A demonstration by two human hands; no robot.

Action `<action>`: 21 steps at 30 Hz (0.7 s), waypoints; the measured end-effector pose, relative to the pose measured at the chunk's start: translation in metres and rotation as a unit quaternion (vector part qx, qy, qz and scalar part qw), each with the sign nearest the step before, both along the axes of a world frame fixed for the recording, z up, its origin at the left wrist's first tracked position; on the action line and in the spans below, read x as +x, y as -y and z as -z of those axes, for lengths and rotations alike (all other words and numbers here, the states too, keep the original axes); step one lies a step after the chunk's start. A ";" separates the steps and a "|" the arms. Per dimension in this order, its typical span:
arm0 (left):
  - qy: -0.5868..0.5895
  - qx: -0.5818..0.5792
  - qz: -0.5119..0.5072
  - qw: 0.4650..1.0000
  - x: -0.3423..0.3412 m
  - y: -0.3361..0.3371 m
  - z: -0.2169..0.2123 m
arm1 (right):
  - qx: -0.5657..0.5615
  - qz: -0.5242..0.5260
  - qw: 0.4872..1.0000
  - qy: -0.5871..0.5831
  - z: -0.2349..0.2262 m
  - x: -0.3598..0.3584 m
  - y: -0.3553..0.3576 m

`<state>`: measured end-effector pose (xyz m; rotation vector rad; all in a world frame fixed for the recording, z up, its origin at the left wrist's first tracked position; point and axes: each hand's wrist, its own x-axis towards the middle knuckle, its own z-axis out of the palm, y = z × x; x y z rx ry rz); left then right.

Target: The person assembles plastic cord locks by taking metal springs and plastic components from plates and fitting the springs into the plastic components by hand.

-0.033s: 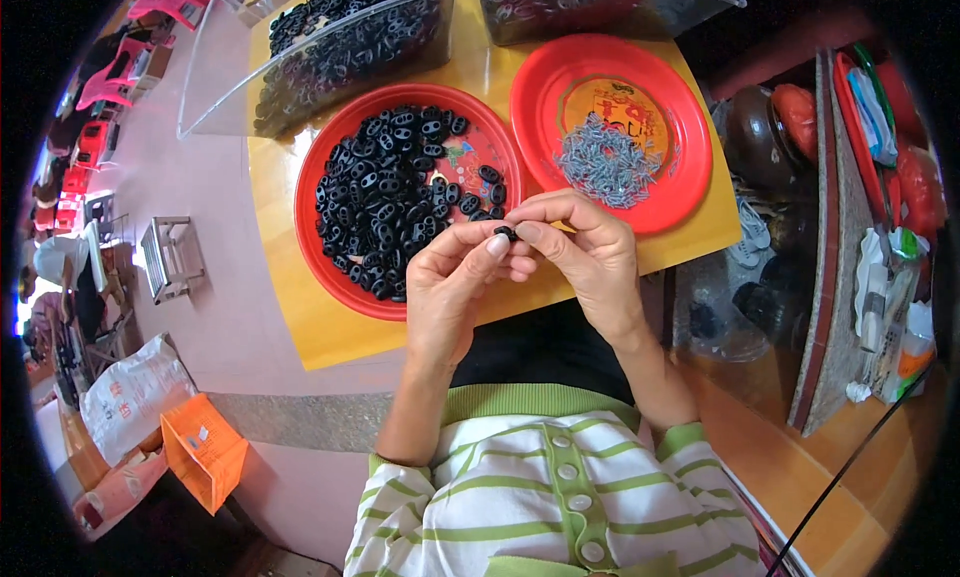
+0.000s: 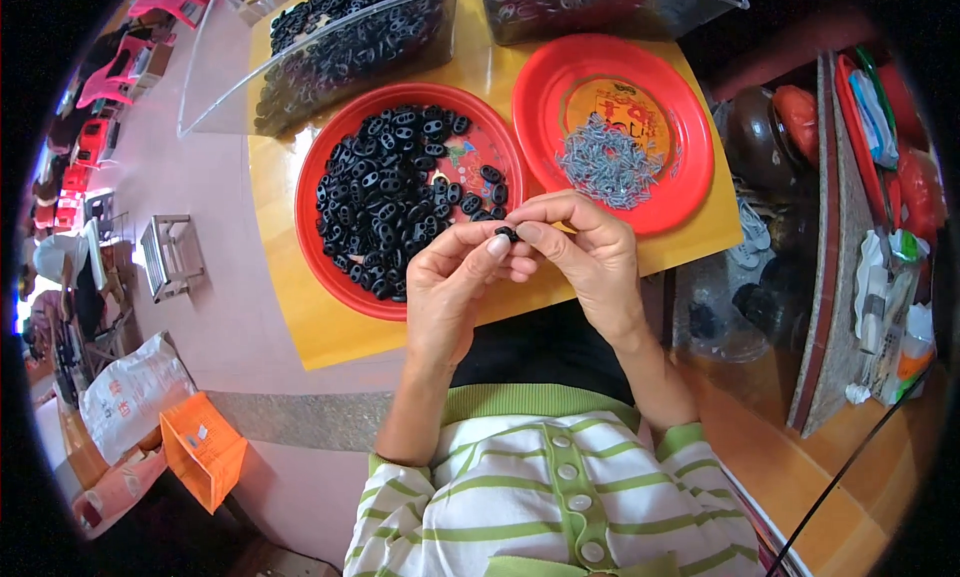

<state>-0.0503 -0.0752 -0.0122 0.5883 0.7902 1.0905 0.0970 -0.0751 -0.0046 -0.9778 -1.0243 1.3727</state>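
Observation:
Between my fingertips, just off the near edge of the yellow-topped table (image 2: 290, 317), sits a small black oval piece (image 2: 508, 234). My left hand (image 2: 445, 277) pinches it between thumb and forefinger. From the other side, the thumb and forefinger of my right hand (image 2: 592, 262) close at the piece's right end; whether they hold a smaller part is hidden. Beyond my left hand lies a round red tray (image 2: 307, 242) with a heap of black two-hole oval pieces (image 2: 370, 192). A red plate (image 2: 692, 182) beyond my right hand carries a pile of small silvery metal pins or screws (image 2: 608, 162).
Two clear plastic bins (image 2: 440, 32) (image 2: 650, 12) of black pieces stand at the table's far side. A metal stool (image 2: 168, 257) and an orange bag (image 2: 203, 447) are on the left. Shelving (image 2: 815, 227) with jars and bags rises on the right.

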 end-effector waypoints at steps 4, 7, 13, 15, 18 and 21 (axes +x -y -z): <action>0.015 -0.009 0.000 1.000 -0.003 -0.003 0.004 | -0.012 -0.015 1.000 -0.025 0.004 -0.002 -0.002; 0.026 -0.014 0.000 1.000 -0.004 -0.004 0.004 | -0.032 -0.014 0.998 -0.057 0.003 -0.004 -0.002; 0.055 -0.022 0.001 0.998 -0.003 -0.006 0.005 | -0.036 -0.015 0.997 -0.061 0.007 -0.003 -0.004; 0.047 -0.020 0.001 0.999 -0.004 -0.006 0.007 | -0.031 -0.008 0.998 -0.058 0.007 -0.005 -0.004; 0.049 -0.013 -0.008 0.999 -0.005 -0.005 0.008 | -0.035 -0.012 0.998 -0.058 0.004 -0.007 -0.003; 0.054 -0.012 -0.010 0.998 -0.006 -0.005 0.005 | -0.031 -0.014 0.998 -0.062 0.005 -0.009 -0.003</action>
